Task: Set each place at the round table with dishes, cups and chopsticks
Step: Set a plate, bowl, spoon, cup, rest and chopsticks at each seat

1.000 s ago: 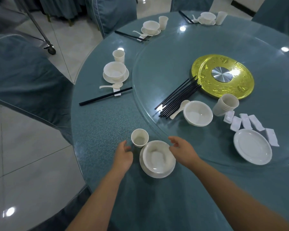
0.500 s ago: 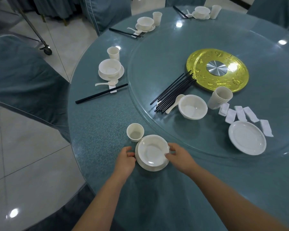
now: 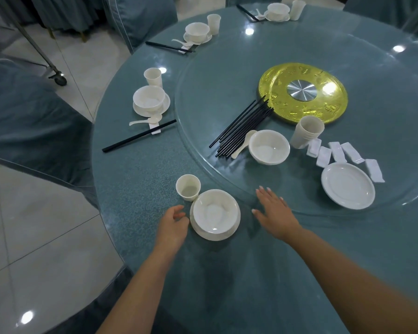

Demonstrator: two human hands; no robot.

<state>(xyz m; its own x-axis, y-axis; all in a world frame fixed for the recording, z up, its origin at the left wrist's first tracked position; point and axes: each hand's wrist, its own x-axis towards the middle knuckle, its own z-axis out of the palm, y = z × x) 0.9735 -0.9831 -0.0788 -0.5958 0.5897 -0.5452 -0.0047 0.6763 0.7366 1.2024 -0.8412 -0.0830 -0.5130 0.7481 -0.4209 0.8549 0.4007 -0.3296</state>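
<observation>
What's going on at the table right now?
A person is setting the nearest place. The left hand rests against the plate under the bowl, cup beside it. The right hand is open, off the dishes. Spoon, rest and chopsticks are not yet laid here.

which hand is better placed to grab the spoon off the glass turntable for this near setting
Right, probably. The right hand is open, already reaching toward the turntable, on the side of the loose spoon. The left hand sits by the near plate, farther away.
</observation>
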